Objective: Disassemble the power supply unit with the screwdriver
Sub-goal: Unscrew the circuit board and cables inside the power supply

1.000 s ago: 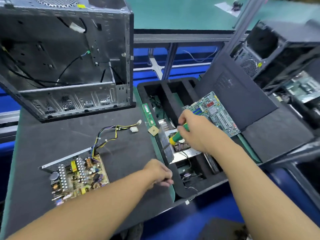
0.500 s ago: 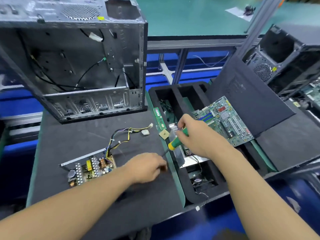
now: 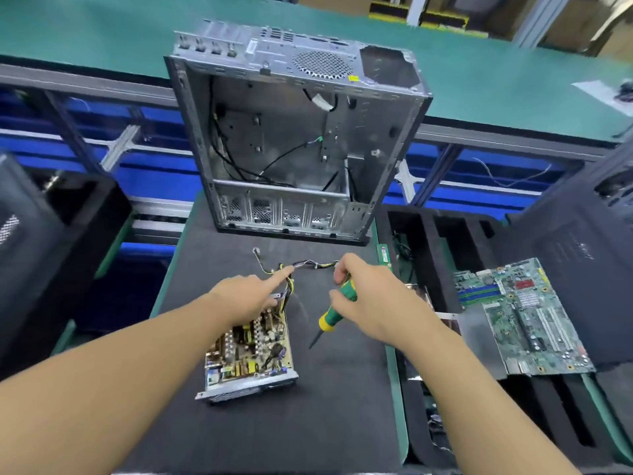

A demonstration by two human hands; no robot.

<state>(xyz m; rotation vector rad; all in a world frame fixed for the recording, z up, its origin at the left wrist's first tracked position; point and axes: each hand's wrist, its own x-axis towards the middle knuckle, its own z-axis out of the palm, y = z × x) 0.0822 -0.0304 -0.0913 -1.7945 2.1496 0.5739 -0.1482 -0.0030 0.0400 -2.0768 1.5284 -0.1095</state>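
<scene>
At 6 o'clock the power supply unit [image 3: 248, 351], cover off, lies on the matte black mat [image 3: 329, 406]: tan board, coils, thin steel tray. The left hand [image 3: 245, 298] covers its far end, forefinger [image 3: 279, 274] straight toward the wire bundle [image 3: 310, 264]; whether the rest grip is unclear. At its 3 o'clock the right hand [image 3: 373, 299] clasps the green-and-yellow screwdriver [image 3: 329, 318], tip down. Board screws look next: seat the tip squarely. Bare steel case [image 3: 294, 149] at 12.

Bare all the way: left hand [image 3: 246, 296] and left forearm [image 3: 137, 365], right hand [image 3: 370, 303] and right forearm [image 3: 479, 389], narrowing at the wrists.
</scene>
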